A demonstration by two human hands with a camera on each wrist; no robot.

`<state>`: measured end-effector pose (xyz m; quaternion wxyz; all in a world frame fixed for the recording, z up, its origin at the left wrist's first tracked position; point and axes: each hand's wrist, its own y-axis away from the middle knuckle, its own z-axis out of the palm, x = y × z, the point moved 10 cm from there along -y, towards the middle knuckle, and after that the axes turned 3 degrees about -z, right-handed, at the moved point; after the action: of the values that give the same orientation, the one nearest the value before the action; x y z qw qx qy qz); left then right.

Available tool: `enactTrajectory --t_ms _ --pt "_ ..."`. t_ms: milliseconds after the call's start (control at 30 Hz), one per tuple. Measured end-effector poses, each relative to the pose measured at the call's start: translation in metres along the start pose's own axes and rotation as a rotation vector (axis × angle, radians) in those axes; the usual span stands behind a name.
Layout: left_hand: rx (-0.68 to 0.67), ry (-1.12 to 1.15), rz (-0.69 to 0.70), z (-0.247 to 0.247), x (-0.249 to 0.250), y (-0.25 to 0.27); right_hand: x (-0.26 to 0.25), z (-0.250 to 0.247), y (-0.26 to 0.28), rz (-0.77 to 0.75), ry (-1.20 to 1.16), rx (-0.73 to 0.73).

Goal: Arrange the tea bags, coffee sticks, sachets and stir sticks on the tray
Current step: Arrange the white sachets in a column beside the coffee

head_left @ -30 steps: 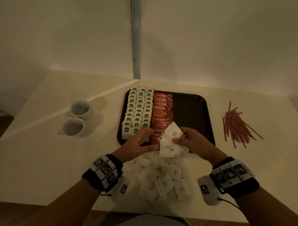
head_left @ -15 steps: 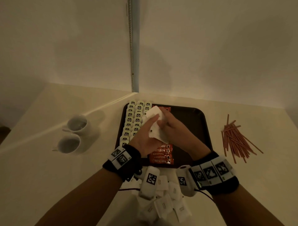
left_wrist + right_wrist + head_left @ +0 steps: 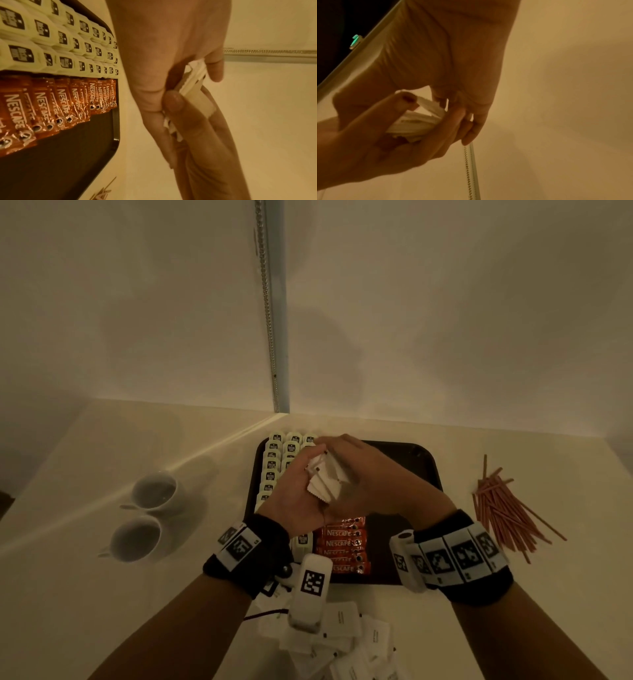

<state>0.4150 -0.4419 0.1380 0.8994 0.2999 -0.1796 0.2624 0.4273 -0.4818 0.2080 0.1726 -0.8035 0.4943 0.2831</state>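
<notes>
Both hands hover over the dark tray [image 3: 423, 462] with a small stack of white sachets [image 3: 325, 479] pressed together between them. My left hand [image 3: 310, 474] cups the stack from the left, thumb on top. From the right, my right hand [image 3: 346, 463] closes its fingers over the stack. In the left wrist view the sachets [image 3: 193, 78] show edge-on between the fingers, as they do in the right wrist view [image 3: 416, 121]. Tea bags [image 3: 274, 463] fill the tray's left columns. Orange coffee sticks [image 3: 342, 546] lie in a row beside them. Red stir sticks [image 3: 503, 508] are piled on the table to the right.
More loose white sachets [image 3: 342, 642] lie heaped on the table in front of the tray, partly under my left wrist. Two white cups [image 3: 157, 491] [image 3: 137, 537] stand left of the tray. Bare dark tray floor shows in its right half. Walls close off the table's far side.
Both hands rose from the sachet heap at the tray's near edge and moved out over the tray, gathering the sachets into a tighter stack between them.
</notes>
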Motion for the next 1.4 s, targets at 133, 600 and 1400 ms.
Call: enactTrajectory --t_ms 133,600,1400 --pt "-0.024 -0.021 0.024 0.000 0.000 0.001 0.009 -0.008 0.001 0.035 -0.037 0.046" --pt "0.054 -0.144 0.160 -0.002 0.013 -0.005 0.028 -0.008 0.020 0.060 -0.449 0.131" --pt "0.328 -0.688 0.620 0.005 0.076 0.003 0.086 0.011 0.040 0.388 -1.225 0.540"
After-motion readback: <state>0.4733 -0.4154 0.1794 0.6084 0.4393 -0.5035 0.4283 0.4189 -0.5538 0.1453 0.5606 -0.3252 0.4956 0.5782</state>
